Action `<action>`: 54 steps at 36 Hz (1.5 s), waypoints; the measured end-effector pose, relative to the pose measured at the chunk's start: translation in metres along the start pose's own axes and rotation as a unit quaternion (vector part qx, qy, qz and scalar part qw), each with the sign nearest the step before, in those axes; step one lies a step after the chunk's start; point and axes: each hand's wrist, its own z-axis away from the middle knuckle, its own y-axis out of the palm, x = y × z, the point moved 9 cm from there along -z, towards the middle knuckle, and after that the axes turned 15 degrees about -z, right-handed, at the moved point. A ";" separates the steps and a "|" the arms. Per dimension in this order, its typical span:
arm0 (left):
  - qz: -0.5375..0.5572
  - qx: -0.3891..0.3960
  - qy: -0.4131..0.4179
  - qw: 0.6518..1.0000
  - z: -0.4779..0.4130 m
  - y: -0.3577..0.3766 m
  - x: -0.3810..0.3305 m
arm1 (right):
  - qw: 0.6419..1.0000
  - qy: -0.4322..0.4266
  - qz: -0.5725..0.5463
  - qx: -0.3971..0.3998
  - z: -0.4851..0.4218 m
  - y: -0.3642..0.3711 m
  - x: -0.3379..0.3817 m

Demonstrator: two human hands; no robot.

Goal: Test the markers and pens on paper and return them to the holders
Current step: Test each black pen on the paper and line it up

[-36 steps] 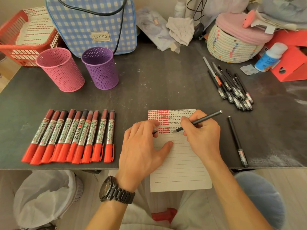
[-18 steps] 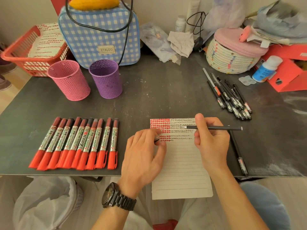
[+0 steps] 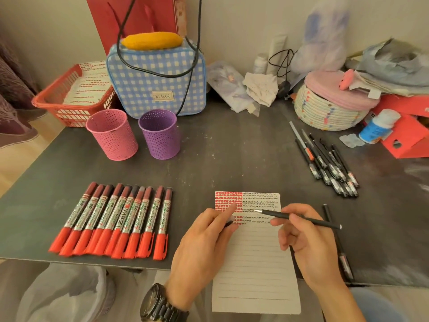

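Two hands are working over the lined paper (image 3: 254, 259) at the table's (image 3: 232, 154) near edge. Right hand (image 3: 308, 247) is pinching a black pen (image 3: 299, 218), tip lying over the scribbled rows. Left hand (image 3: 204, 247) is curling loosely on the sheet, a small dark object half-hidden under its fingers.

Right hand (image 3: 308, 238) pinching a black pen (image 3: 299, 218), tip lifted just over the scribbled rows on the lined paper (image 3: 253, 263). Left hand (image 3: 204, 247) resting on the sheet's left edge, something small and dark tucked in its fingers, can't tell what. Row of red markers (image 3: 113, 219) lying off to the left. Pink holder (image 3: 111, 133) and purple holder (image 3: 160, 133) standing upright further back. Pile of black pens (image 3: 329, 166) far right.
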 end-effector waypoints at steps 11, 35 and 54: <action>0.047 0.028 -0.030 0.998 0.001 0.005 0.010 | 0.998 -0.022 0.066 -0.001 0.003 -0.004 0.000; 0.088 -0.023 0.016 0.996 -0.001 -0.006 0.003 | 0.991 -0.014 0.128 0.036 0.006 0.006 -0.002; 0.135 -0.018 0.004 0.991 -0.002 -0.008 0.008 | 0.969 0.012 0.224 0.104 0.006 0.033 -0.007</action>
